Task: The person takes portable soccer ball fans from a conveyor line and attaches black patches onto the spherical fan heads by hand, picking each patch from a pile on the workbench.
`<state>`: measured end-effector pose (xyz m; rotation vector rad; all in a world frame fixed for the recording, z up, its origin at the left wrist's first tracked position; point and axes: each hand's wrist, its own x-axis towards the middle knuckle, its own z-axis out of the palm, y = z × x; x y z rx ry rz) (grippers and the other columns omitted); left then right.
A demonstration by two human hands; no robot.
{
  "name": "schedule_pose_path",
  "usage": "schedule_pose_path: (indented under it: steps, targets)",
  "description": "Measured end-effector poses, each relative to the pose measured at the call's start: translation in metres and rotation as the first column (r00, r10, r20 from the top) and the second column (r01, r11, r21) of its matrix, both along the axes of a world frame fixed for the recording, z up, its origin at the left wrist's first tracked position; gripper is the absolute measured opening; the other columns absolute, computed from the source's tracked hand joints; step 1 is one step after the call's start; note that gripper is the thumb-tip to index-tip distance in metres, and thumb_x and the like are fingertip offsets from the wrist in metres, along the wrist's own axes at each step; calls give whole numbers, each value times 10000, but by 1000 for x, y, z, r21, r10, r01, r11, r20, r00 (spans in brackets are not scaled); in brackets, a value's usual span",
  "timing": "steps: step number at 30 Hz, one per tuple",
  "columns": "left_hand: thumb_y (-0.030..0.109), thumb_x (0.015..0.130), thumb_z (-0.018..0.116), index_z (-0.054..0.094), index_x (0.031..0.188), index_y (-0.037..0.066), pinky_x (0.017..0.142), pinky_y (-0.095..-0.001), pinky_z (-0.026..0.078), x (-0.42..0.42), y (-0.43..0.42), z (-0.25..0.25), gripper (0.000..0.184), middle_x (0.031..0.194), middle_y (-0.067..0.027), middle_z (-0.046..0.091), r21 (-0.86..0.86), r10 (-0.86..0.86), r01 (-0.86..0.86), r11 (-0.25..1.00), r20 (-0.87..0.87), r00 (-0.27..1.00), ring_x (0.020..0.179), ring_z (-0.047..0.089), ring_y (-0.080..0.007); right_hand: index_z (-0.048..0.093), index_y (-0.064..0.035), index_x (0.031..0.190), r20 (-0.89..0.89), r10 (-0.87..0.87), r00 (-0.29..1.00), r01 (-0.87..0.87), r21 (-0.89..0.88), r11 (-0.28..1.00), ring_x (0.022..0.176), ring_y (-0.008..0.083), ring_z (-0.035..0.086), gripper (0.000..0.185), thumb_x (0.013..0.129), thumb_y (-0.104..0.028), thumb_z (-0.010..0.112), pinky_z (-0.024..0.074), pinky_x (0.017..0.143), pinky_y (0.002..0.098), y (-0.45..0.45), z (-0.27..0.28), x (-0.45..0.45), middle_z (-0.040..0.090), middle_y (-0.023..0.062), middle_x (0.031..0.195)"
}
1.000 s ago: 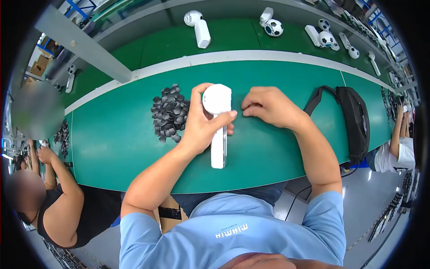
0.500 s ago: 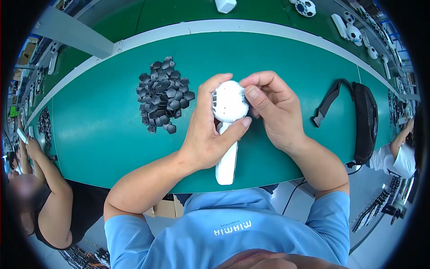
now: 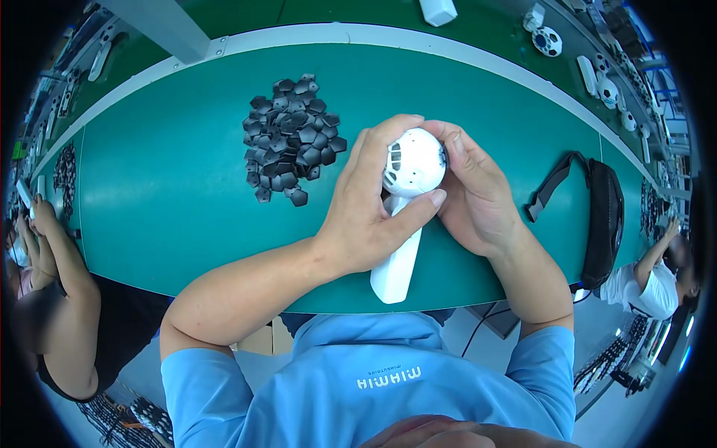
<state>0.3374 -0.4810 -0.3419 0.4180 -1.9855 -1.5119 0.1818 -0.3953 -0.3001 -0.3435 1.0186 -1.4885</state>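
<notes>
Tabletop [image 3: 463, 86] beyond the white device [image 3: 418, 163] offers passage, flanked by black pile [image 3: 293, 136] and bag [image 3: 606, 224].

"What sort of place would you call this?"

"A factory workshop, by its look an assembly line. There's a long green worktop [image 3: 164, 194] with a heap of identical black five-sided pieces [image 3: 291, 138]."

"And past the pale rail [image 3: 347, 33]?"

"A darker green strip [image 3: 321, 11] carrying white devices [image 3: 547, 42], some with football-patterned heads."

"Anyone else about?"

"A person in black [image 3: 119, 321] on the left, another in white [image 3: 650, 287] on the right, along the same row."
</notes>
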Motion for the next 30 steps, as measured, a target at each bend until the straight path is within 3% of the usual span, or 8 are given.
schedule_pose_path:
  steps: [4,6,9,18,21,22,25,30]
  targets:
    - [42,942,720,325,1543,90,829,-298,556,-1,-1,2,720,1204,-97,578,-70,30,-31,997,-16,999,1054,644,-155,586,-83,1307,-21,-45,999,45,8,999,944,94,607,353,1064,-333,638,527,783,271,1,2,6,636,21,1116]
    - [33,937,725,327,1541,93,815,-296,552,1,0,4,725,1213,-93,569,71,-6,6,997,1,1000,1049,635,-149,583,-78,1311,-42,-59,997,59,-5,998,940,91,614,348,1059,-307,653,526,772,260,3,-2,1,646,25,1107]
    - [26,934,728,327,1541,96,801,-294,548,2,1,6,730,1215,-88,562,154,-33,33,987,-2,999,1036,629,-143,611,-60,1276,-533,-100,840,-29,-228,973,882,80,623,307,1018,-186,718,514,720,223,9,-14,-21,663,32,1022]
    - [28,938,729,313,1545,111,759,-282,539,0,-1,3,740,1180,-74,557,169,-47,55,984,-52,998,973,621,-125,697,-2,1094,-686,-183,704,-70,-324,943,847,84,630,144,987,-88,739,518,694,233,10,-2,-15,670,49,982]
    - [32,940,728,310,1545,116,748,-277,542,1,-1,3,740,1168,-72,559,177,-48,56,983,-46,998,957,626,-125,710,15,1093,-858,-270,437,-151,-366,918,838,97,644,128,996,-69,717,532,705,248,9,-1,-15,683,55,998]
    - [33,940,727,311,1544,120,740,-276,546,1,0,4,739,1162,-72,561,209,-51,58,976,-42,998,947,631,-126,710,15,1093,-857,-274,436,-148,-369,918,838,97,644,128,996,-69,717,532,705,248,9,0,-16,683,55,998]
    - [33,940,727,311,1541,127,724,-278,558,1,1,7,737,1150,-72,565,269,-59,67,961,-39,998,926,641,-129,718,19,1125,-712,-167,682,-86,-305,948,837,112,664,148,996,-54,708,547,720,255,12,4,-22,687,69,1052]
    - [29,938,727,312,1534,135,703,-291,586,0,2,11,734,1133,-75,574,355,-60,78,932,-61,996,891,659,-134,716,24,1146,-553,-79,829,-27,-180,983,874,123,687,163,1002,-49,694,562,740,257,13,7,-30,704,92,1093]
